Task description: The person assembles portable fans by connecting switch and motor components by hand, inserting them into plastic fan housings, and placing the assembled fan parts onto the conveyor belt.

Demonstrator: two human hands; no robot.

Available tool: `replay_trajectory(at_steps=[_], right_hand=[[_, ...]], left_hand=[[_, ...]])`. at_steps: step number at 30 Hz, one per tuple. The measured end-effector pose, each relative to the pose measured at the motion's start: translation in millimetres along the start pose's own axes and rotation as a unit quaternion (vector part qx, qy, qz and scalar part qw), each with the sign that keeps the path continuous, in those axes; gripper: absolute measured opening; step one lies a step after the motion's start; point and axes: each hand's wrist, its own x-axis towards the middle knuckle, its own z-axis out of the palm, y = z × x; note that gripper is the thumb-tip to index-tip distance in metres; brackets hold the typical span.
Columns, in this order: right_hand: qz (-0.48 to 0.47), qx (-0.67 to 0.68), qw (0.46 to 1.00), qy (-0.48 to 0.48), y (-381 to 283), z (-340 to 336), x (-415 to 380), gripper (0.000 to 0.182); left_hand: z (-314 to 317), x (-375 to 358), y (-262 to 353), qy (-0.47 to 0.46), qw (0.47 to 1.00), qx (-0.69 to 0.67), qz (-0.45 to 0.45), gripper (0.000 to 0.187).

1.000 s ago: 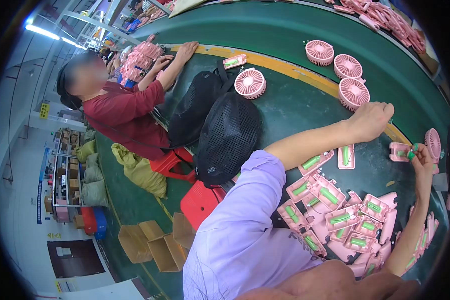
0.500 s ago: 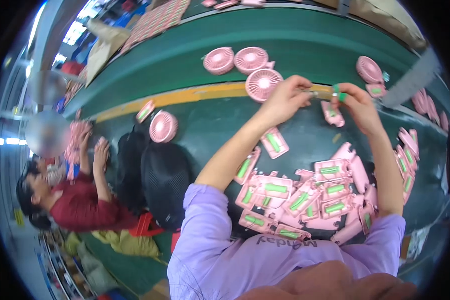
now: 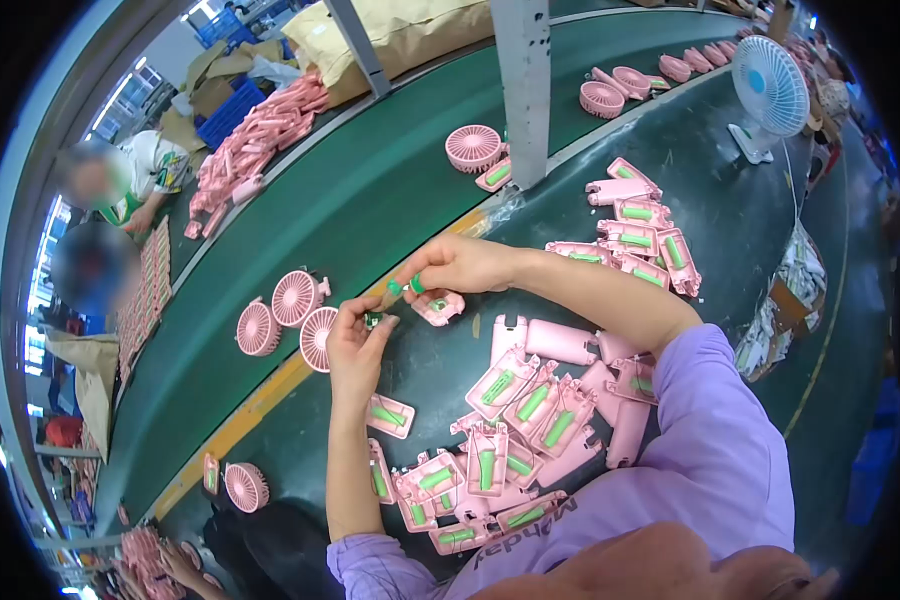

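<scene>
My left hand (image 3: 355, 345) pinches a small green circuit board (image 3: 373, 320) between thumb and fingertips. Close beside it, my right hand (image 3: 460, 266) has its fingertips pressed together, with green covers on them; whatever they grip is too small to make out. Below my right hand lies a pink casing piece (image 3: 437, 308) with a green part in it. A pink half-shell with a green cylinder (image 3: 390, 415) rests near my left wrist. Between my forearms is a heap of pink casings (image 3: 485, 455), many holding green cylinders.
Pink round fan heads (image 3: 297, 298) sit by the yellow edge strip (image 3: 255, 405) and on the green belt (image 3: 360, 190). More casings (image 3: 640, 238) lie beyond my right forearm. A grey post (image 3: 520, 90) rises by the belt. A white-blue desk fan (image 3: 770, 90) stands far right.
My view has swung to the right. My hands have come closer together, and the green circuit board now shows in my left fingertips.
</scene>
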Motion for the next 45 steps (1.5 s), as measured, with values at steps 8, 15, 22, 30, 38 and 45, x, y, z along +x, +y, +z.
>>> replay_trajectory(at_steps=[8, 15, 22, 30, 38, 45], right_hand=[[-0.048, -0.043, 0.998, -0.020, 11.2, -1.6, 6.4, 0.032], [-0.067, -0.062, 0.996, 0.014, 2.6, 2.2, 0.3, 0.024], [-0.082, -0.148, 0.984, 0.061, 5.3, 1.4, 4.9, 0.019], [-0.042, -0.116, 0.991, 0.055, 8.4, 4.1, 4.6, 0.019], [-0.032, -0.091, 0.995, 0.035, 9.8, 6.2, 4.4, 0.020], [0.012, -0.025, 0.999, 0.017, 10.5, 8.1, 6.1, 0.018]], left_hand=[[-2.8, 0.9, -6.0, 0.016, 0.999, -0.030, 0.004, 0.030], [0.1, -0.2, 3.7, 0.018, 1.000, -0.009, 0.010, 0.021], [-1.4, -0.7, 5.2, 0.002, 1.000, 0.031, 0.001, 0.029], [1.9, 0.9, 3.2, -0.019, 0.993, -0.120, -0.004, 0.023], [1.8, 0.4, -2.4, -0.046, 0.990, -0.130, 0.002, 0.022], [5.2, -1.2, -0.6, -0.028, 0.996, -0.083, 0.017, 0.019]])
